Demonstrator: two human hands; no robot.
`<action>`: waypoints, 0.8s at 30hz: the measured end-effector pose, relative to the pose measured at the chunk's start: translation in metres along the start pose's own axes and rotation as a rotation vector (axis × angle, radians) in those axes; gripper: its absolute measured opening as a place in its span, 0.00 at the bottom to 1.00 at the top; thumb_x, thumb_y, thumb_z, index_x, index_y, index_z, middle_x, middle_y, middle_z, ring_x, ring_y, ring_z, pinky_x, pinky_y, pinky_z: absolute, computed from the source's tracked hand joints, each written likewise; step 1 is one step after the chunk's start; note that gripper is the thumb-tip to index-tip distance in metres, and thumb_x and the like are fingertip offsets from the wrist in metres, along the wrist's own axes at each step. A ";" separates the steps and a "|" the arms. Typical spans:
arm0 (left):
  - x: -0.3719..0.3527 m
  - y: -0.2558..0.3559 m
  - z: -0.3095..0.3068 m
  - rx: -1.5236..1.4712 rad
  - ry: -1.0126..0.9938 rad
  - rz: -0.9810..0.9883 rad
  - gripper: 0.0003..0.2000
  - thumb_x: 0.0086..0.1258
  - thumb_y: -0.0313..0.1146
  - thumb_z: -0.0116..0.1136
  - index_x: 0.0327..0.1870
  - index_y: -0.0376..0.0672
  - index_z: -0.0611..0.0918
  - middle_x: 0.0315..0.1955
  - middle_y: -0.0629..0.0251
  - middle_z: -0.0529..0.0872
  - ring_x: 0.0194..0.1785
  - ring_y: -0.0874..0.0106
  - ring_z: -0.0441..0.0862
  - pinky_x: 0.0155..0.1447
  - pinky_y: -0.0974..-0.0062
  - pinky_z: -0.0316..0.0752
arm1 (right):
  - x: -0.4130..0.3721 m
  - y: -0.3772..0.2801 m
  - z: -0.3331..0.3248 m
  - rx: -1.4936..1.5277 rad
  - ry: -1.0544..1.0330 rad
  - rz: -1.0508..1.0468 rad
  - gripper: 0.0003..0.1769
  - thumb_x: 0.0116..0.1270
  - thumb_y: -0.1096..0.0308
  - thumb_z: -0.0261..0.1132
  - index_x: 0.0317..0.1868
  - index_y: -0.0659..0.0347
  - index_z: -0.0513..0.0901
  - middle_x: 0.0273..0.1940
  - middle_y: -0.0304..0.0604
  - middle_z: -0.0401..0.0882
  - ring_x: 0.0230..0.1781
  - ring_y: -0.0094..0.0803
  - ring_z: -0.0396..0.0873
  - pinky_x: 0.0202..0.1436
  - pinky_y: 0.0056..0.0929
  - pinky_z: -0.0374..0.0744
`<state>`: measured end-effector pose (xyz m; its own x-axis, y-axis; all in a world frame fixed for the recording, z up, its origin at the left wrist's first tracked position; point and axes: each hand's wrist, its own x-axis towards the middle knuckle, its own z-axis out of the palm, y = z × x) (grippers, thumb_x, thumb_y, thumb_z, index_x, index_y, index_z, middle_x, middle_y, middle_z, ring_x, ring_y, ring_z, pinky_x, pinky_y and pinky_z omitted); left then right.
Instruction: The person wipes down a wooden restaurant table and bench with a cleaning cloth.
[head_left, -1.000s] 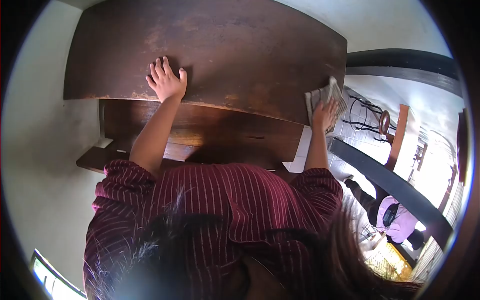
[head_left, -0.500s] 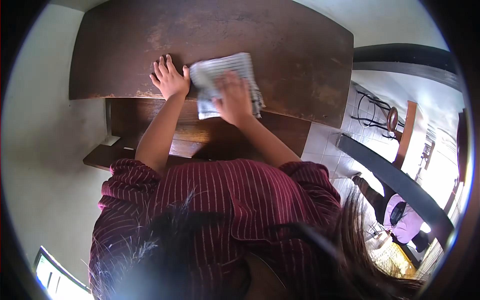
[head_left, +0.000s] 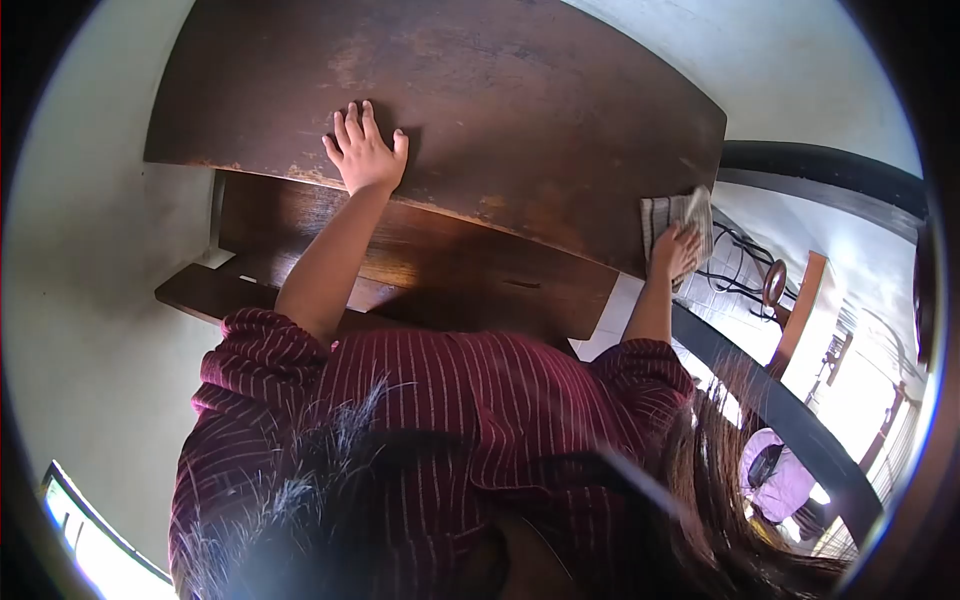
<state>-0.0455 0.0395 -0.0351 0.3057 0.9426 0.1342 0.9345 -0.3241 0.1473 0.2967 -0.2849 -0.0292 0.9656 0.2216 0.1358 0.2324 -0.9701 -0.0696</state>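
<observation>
At the right-hand edge of the worktop (head_left: 520, 100), a grey striped cloth (head_left: 672, 212), bunched and hanging partly over the edge. Held against the wood by the right hand (head_left: 678, 252), fingers pressed together over the fabric. Well apart to the left, the left hand (head_left: 365, 155), fingers spread, palm down on the dark wood near the front edge. Below the worktop, a lower wooden shelf (head_left: 440, 265); beyond the cloth, tiled floor and a metal-framed stool (head_left: 750, 275); further right, another person in a pale purple top (head_left: 775, 480). Judging by the cloth's place, wiping at the right end of the top; no damp trail or cleaner band visible, so wiped and unwiped parts impossible to tell apart; pale worn patches along the front edge. No brand, label or readable writing anywhere.
</observation>
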 end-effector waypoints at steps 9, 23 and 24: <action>-0.001 0.000 0.001 -0.003 0.022 0.027 0.32 0.60 0.50 0.45 0.66 0.47 0.61 0.65 0.59 0.60 0.71 0.60 0.50 0.69 0.48 0.43 | -0.051 -0.154 0.013 0.095 0.024 -0.342 0.31 0.64 0.52 0.49 0.63 0.61 0.65 0.66 0.51 0.57 0.69 0.45 0.51 0.68 0.47 0.52; -0.001 0.000 -0.003 -0.031 0.008 0.024 0.32 0.60 0.49 0.46 0.65 0.44 0.61 0.65 0.57 0.60 0.71 0.58 0.49 0.69 0.47 0.41 | -0.030 -0.197 0.005 0.289 -0.019 -0.834 0.26 0.60 0.58 0.58 0.59 0.56 0.71 0.61 0.50 0.66 0.64 0.45 0.61 0.66 0.42 0.57; -0.002 0.000 -0.002 -0.034 0.005 0.019 0.32 0.60 0.49 0.46 0.65 0.44 0.61 0.65 0.57 0.60 0.71 0.58 0.49 0.69 0.47 0.41 | -0.015 -0.167 0.007 0.256 -0.018 -0.698 0.26 0.61 0.57 0.57 0.59 0.56 0.70 0.62 0.50 0.65 0.65 0.46 0.59 0.66 0.42 0.57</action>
<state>-0.0466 0.0380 -0.0334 0.3219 0.9360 0.1422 0.9220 -0.3441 0.1777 0.2438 -0.1259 -0.0262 0.5849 0.7816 0.2168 0.8102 -0.5504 -0.2017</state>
